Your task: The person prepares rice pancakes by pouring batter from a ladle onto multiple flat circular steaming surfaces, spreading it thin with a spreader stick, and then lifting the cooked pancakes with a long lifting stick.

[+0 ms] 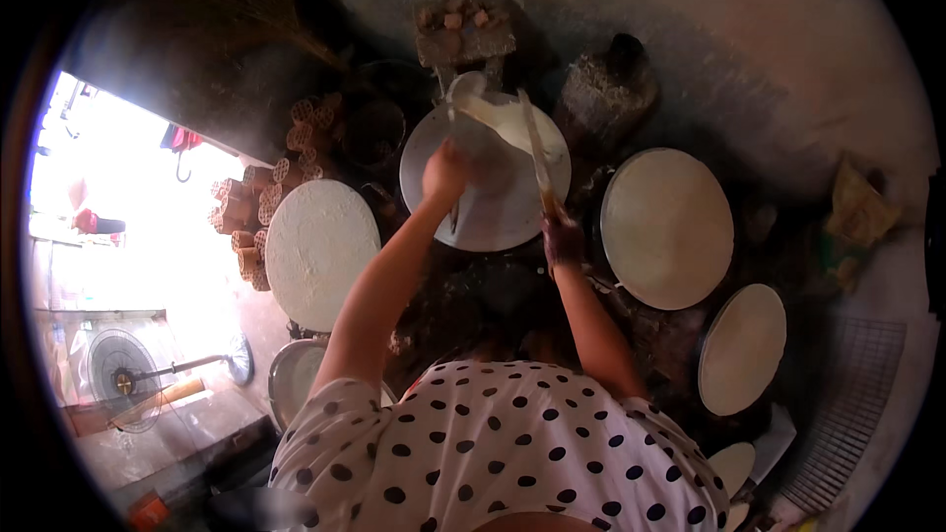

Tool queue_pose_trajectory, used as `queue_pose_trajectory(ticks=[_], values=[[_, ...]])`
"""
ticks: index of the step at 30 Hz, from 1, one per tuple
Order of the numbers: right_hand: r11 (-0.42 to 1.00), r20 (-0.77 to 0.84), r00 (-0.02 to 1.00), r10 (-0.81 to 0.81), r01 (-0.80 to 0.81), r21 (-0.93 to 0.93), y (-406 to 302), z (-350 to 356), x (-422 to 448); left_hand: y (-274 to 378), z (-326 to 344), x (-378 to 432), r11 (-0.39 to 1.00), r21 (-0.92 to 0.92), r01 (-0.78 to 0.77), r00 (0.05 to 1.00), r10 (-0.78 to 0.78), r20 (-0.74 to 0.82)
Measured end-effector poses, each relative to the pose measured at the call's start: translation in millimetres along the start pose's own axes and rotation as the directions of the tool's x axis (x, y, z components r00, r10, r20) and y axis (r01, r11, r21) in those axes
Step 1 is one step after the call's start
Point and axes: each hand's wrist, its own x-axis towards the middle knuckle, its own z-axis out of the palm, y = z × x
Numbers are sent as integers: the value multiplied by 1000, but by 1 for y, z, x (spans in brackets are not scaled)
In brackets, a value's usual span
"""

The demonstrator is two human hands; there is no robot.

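Note:
A round metal pan lies before me, with pale, wet-looking batter spread over its upper part. My left hand, blurred, is closed on the handle of a ladle, whose bowl is over the pan's far edge. On the pan's right side, my right hand, which looks dark or gloved, grips a long flat wooden stick that reaches up across the batter. Round pale sheets stand on both sides, one at the left and a large one at the right.
Perforated clay-coloured cylinders are piled at the left. Beyond the pan stands a small stool with lumps on it, beside a rough cylindrical container. A standing fan is at the lower left, another pale round at the lower right.

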Motion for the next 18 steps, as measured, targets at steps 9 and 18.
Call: queue_pose_trajectory(ticks=[9,18], values=[[990,-3,992,123,-123,-63,-33,39,-5,38,-135,-72,484,-741,465,867,-417,271],[995,-141,990,31,-44,-89,-7,34,5,4,-176,-159,260,-808,529,846,-234,479]])
